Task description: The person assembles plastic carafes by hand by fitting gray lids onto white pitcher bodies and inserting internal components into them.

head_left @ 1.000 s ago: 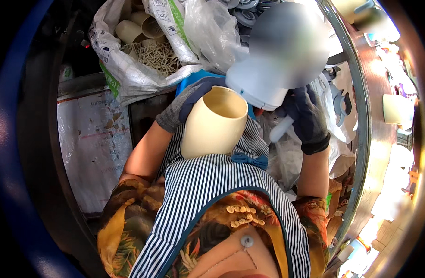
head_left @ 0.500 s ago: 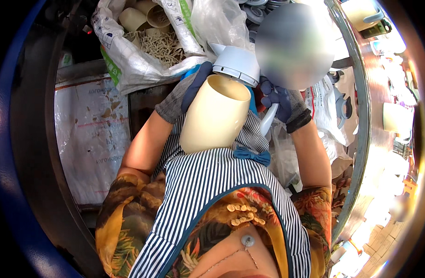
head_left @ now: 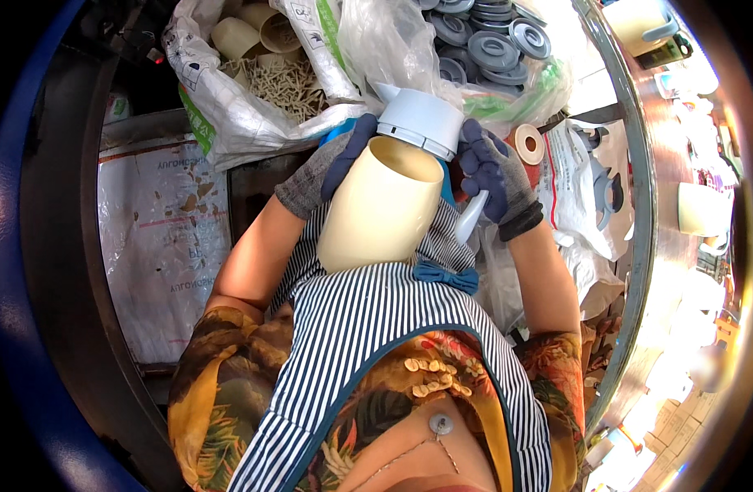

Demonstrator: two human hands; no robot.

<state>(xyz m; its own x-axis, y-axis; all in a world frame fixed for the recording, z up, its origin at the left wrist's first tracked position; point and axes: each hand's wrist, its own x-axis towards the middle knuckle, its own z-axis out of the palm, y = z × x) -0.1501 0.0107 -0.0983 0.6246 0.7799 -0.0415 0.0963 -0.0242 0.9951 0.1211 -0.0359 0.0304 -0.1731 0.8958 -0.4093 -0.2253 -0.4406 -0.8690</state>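
A cream plastic jug body (head_left: 382, 209) rests tilted against my striped apron, its open mouth facing away from me. My left hand (head_left: 327, 168), in a grey and blue glove, grips the jug near its rim on the left side. My right hand (head_left: 495, 172), gloved the same way, holds a pale blue-grey lid part (head_left: 419, 121) with a handle (head_left: 472, 217) against the far edge of the jug's mouth. The handle hangs down beside the jug on the right.
A white sack (head_left: 253, 90) with cream tubes and small cream pieces lies ahead on the left. A clear bag of several grey round lids (head_left: 483, 45) sits ahead on the right. A tape roll (head_left: 529, 143) and more jugs (head_left: 698, 209) lie to the right.
The jug has been tipped so its mouth faces away from me, and the lid part has come down from higher up onto the far edge of the mouth. Both hands shifted slightly upward.
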